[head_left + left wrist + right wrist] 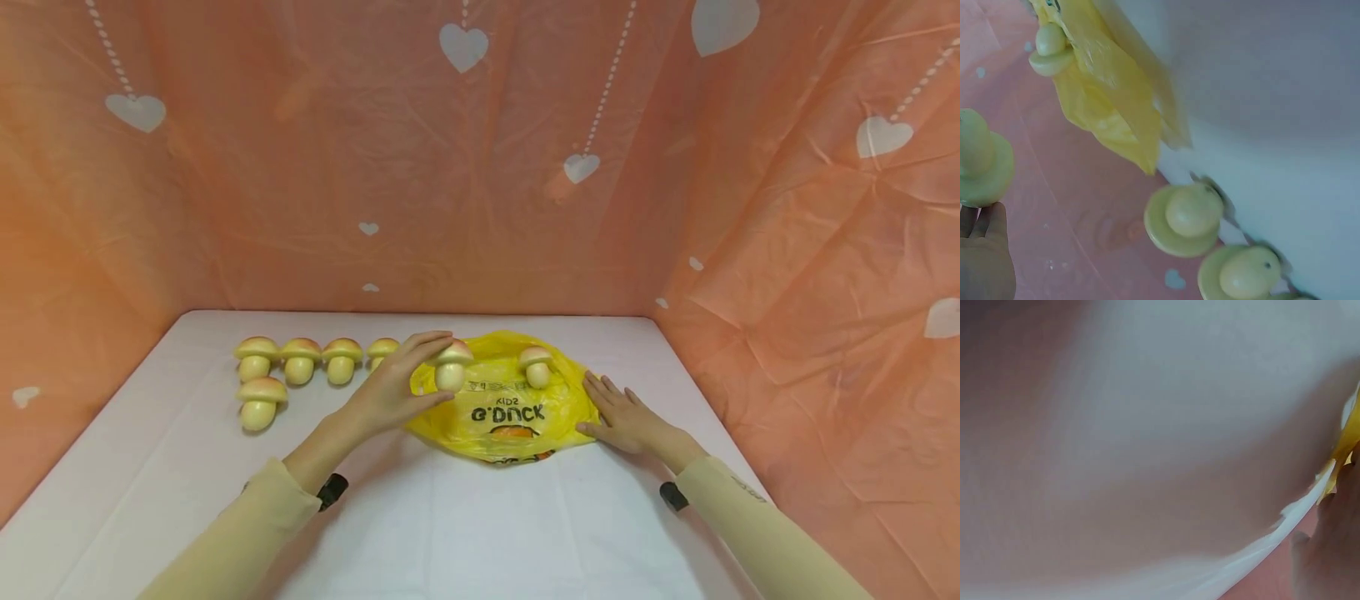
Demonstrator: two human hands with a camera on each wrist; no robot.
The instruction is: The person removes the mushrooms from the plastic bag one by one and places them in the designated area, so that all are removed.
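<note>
My left hand (393, 379) pinches a toy mushroom (451, 377) with a reddish cap and cream stem, thumb near the stem and fingers at the cap. In the head view the mushroom overlaps the left side of a yellow plastic bag (457, 429) with G.Duck lettering. The left wrist view shows this mushroom (979, 162) at my fingertips. A second mushroom (537, 368) shows over the bag's upper right part. My right hand (628, 418) rests at the bag's right edge, fingers straight and spread. The right wrist view catches only part of that hand (1335, 544) beside yellow plastic.
Several more mushrooms stand left on the white tabletop (517, 533): a back row from the far-left mushroom (255, 360) to one partly behind my left hand (381, 350), plus a single mushroom (260, 404) in front. An orange heart-patterned curtain (375, 167) encloses the table.
</note>
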